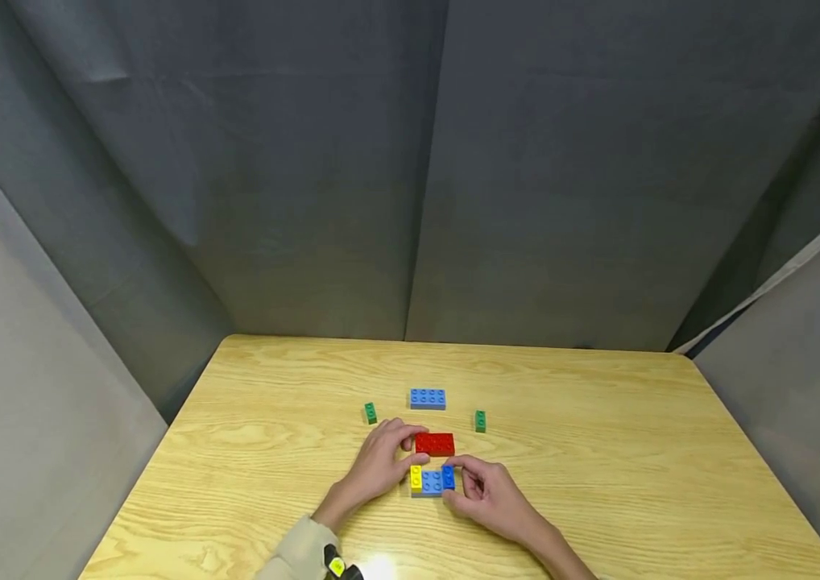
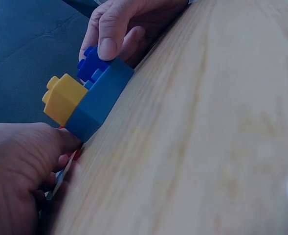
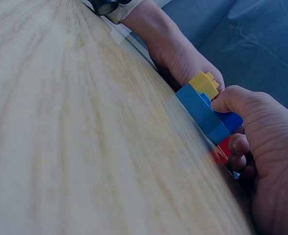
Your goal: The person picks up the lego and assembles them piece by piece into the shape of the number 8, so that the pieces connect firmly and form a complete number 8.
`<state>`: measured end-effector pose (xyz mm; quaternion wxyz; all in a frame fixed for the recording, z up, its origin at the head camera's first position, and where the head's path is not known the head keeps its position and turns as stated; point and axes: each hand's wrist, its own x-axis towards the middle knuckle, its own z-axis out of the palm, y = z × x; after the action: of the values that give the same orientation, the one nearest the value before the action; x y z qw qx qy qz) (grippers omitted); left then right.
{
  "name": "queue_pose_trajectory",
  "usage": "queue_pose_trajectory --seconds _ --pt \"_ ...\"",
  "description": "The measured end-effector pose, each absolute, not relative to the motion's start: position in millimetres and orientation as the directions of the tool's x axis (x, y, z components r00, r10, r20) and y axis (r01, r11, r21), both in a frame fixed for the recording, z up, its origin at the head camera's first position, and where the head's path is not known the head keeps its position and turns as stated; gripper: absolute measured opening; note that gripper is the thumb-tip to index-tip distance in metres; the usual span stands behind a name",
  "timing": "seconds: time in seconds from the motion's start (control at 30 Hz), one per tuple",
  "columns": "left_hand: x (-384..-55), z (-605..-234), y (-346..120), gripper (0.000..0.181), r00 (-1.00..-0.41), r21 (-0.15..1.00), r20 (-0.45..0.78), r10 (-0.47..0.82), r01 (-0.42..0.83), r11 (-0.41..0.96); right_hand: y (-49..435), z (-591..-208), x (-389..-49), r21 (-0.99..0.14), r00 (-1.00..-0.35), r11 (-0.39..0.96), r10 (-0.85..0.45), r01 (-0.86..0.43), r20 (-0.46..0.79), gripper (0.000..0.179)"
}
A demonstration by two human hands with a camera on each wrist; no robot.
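Base [image 1: 432, 481] sat on table [image 1: 598, 451], well inside both side edges. Right hand [image 1: 486, 495] pinched navy brick [image 1: 449, 477] at base's right end, yellow brick [image 1: 416, 479] opposite. Left hand [image 1: 378, 459] gripped red brick [image 1: 435, 445], narrow gap to base.

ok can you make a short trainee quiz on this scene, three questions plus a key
1. In the head view, what colour is the piece on the left end of the nearer light blue brick? a) red b) yellow c) green
2. True or false: the right hand pinches the dark blue two-stud brick.
3. How many green two-stud bricks lie on the table?

Key
1. b, the yellow two-stud brick.
2. True.
3. Two, one to either side of the farther light blue brick.
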<state>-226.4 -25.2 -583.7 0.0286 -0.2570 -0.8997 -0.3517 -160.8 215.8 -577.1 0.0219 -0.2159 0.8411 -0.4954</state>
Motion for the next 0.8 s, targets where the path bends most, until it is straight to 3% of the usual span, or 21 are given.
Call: queue_pose_trajectory --seconds 0.8 --pt "-215 -578 -39 0.032 -0.856 0.606 0.243 0.456 0.501 0.618 217 -576 -159 -0.845 -0.918 0.435 -0.368 -0.313 0.15 0.039"
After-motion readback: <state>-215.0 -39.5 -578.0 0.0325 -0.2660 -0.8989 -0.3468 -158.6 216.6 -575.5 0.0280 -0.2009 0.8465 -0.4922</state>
